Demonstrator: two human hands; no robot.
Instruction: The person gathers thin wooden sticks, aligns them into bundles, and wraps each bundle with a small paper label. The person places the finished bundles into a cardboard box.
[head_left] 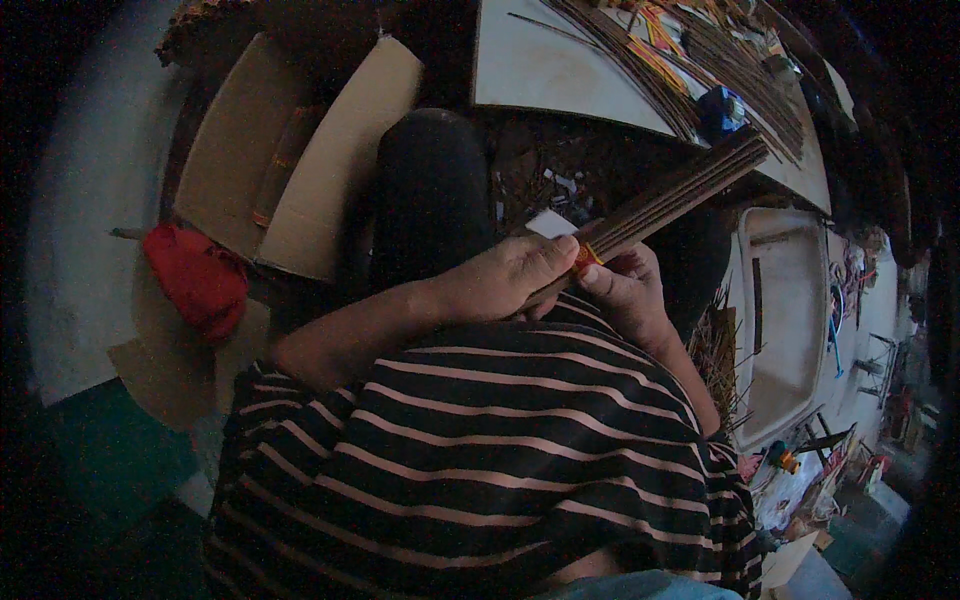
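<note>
Bundle of thin brown sticks [670,195], centre right of frame: left hand [510,275] and right hand [625,290] both closed around its orange-banded lower end.

A single view, from a fisheye camera on the person's head, looks steeply down over the striped shirt [480,450] at close range. The hands [560,280] sit near the picture's middle, just below the lens. It faces forward toward the white table [560,75] at the top edge. Straight lines bow toward the dark, round rim.
</note>
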